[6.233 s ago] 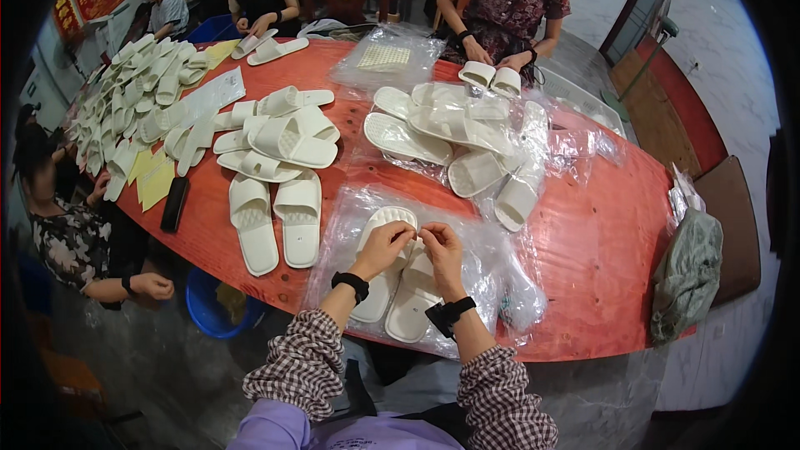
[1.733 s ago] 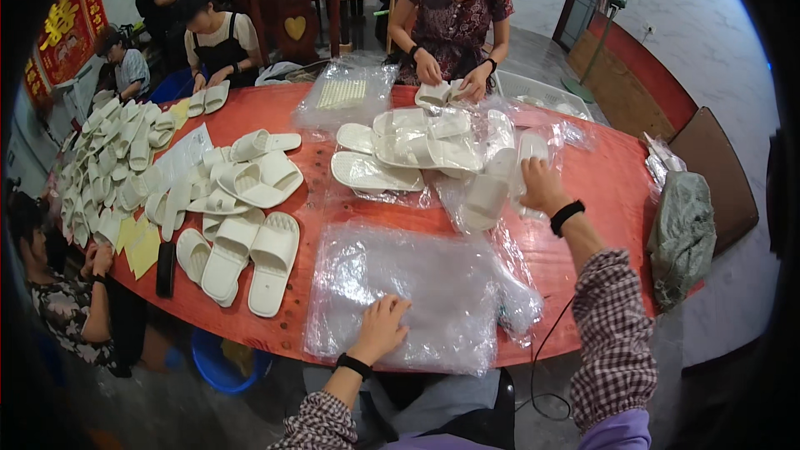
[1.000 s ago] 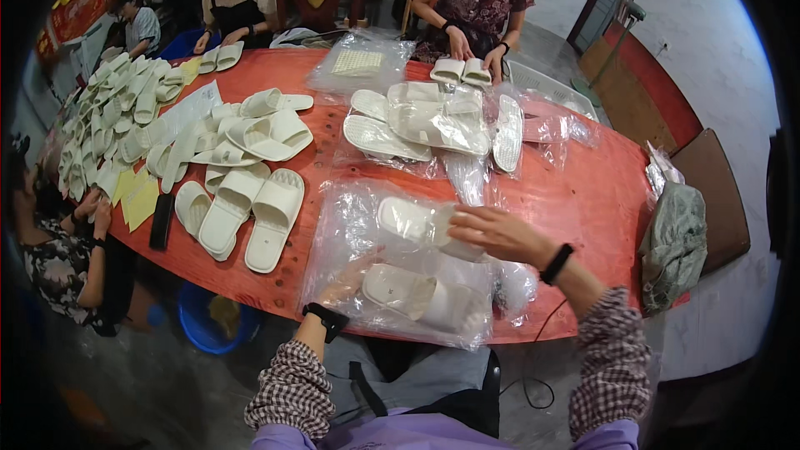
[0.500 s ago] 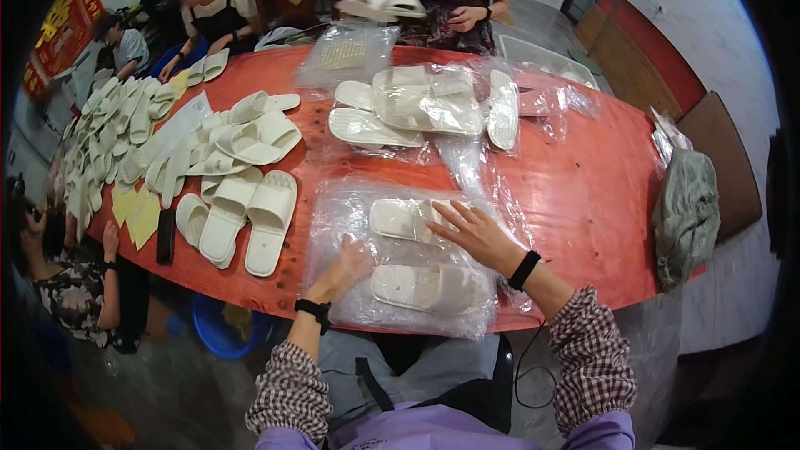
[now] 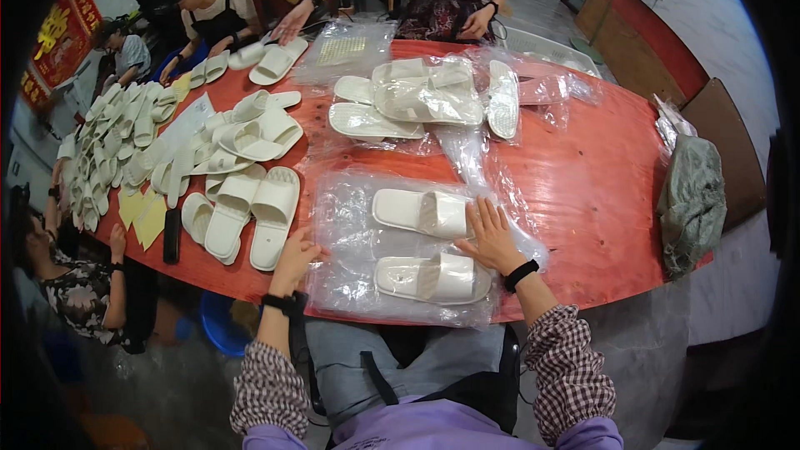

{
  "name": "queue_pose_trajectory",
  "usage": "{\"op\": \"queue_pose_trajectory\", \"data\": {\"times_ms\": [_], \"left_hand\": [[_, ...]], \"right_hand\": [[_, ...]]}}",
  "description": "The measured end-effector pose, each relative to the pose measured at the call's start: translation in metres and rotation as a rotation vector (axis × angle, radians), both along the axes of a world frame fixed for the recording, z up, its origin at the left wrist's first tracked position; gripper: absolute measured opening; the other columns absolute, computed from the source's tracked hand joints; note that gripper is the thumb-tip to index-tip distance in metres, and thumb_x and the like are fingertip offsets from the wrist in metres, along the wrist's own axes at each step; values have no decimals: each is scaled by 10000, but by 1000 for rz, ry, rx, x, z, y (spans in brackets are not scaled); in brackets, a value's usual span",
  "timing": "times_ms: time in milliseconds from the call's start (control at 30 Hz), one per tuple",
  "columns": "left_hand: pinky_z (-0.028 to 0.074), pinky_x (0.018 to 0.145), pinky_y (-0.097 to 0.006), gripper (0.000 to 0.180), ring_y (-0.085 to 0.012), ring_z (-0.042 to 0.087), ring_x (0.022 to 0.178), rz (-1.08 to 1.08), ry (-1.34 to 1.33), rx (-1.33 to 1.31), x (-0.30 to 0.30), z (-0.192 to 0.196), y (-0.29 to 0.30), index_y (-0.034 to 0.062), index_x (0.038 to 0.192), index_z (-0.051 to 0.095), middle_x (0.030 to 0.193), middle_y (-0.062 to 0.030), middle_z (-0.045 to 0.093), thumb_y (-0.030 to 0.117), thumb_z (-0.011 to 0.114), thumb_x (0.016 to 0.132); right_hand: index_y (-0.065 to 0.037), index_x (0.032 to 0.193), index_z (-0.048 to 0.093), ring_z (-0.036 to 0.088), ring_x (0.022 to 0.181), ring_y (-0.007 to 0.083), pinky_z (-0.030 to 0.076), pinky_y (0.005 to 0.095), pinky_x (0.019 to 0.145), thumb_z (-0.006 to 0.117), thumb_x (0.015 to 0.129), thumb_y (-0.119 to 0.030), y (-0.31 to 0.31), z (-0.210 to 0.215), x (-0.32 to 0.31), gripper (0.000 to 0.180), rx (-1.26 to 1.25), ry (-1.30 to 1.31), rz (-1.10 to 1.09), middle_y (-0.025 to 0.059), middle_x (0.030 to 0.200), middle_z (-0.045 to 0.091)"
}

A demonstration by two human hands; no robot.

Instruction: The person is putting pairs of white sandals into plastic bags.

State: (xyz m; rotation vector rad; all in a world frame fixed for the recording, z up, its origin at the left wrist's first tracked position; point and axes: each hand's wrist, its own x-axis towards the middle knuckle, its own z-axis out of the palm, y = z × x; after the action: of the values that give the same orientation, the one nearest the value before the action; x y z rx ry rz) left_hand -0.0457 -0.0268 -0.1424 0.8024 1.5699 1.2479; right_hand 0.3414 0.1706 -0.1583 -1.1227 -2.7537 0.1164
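Note:
Two white slide slippers, the far one (image 5: 403,210) and the near one (image 5: 408,277), lie side by side in clear plastic on a stack of plastic bags (image 5: 343,271) before me. Spread flat, my right hand (image 5: 492,237) presses on the plastic at the far slipper's right end. My left hand (image 5: 297,260) is at the stack's left edge, fingers loosely extended and holding nothing that I can see. Left of it stand several unbagged white slippers (image 5: 273,218), partly overlapping.
Bagged slippers (image 5: 429,100) lie farther back. A large slipper pile (image 5: 108,146), yellow cards (image 5: 148,221) and a dark oblong object (image 5: 172,236) are at the left. Across the table a co-worker's hand (image 5: 292,23) touches a slipper. A grey-green plastic bundle (image 5: 690,200) sits at the right edge.
My left hand has moved left off the bagged slippers to the stack's edge. My right hand has slid right. The co-worker opposite has brought slippers from the middle over to the left.

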Motion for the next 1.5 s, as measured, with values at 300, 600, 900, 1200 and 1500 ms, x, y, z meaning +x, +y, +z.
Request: {"op": "queue_pose_trajectory", "data": {"times_ms": [300, 600, 900, 1200, 1500], "left_hand": [[517, 681, -392, 466, -287, 663, 764, 133, 801, 134, -3, 37, 2, -20, 1211, 516, 833, -150, 669, 254, 680, 872], [510, 700, -399, 599, -325, 665, 757, -102, 633, -283, 28, 44, -24, -72, 1120, 527, 806, -181, 660, 428, 700, 841], [489, 630, -320, 431, -177, 619, 682, 5, 481, -364, 19, 21, -29, -49, 1097, 557, 762, -99, 638, 266, 714, 850], [544, 906, -448, 168, -270, 650, 997, -60, -768, 257, 43, 97, -22, 31, 1064, 534, 975, -103, 635, 162, 560, 961], [262, 1156, -382, 582, -287, 385, 1372, -1139, 435, 165, 23, 41, 54, 75, 1465, 362, 1464, -119, 437, 229, 583, 949]], "right_hand": [[27, 1477, 253, 179, 1438, 406, 178, 484, 1168, 510, 956, -439, -18, 34, 1, 744, -100, 31, -29, 261, 1544, 192], [63, 1461, 231, 234, 1391, 470, 234, 486, 1144, 594, 911, -344, -53, 9, -12, 775, -271, 280, 57, 314, 1514, 194], [5, 1503, 182, 141, 1433, 444, 166, 474, 1170, 551, 929, -350, -57, -1, -11, 769, -327, 343, 9, 279, 1552, 123], [-26, 1514, 179, 117, 1450, 409, 134, 476, 1178, 560, 918, -342, -53, -3, -6, 775, -402, 393, -4, 244, 1563, 138], [-98, 1517, 240, 121, 1450, 408, 126, 494, 1174, 563, 909, -334, -49, -4, -8, 728, -439, 430, -11, 220, 1570, 150]]}}
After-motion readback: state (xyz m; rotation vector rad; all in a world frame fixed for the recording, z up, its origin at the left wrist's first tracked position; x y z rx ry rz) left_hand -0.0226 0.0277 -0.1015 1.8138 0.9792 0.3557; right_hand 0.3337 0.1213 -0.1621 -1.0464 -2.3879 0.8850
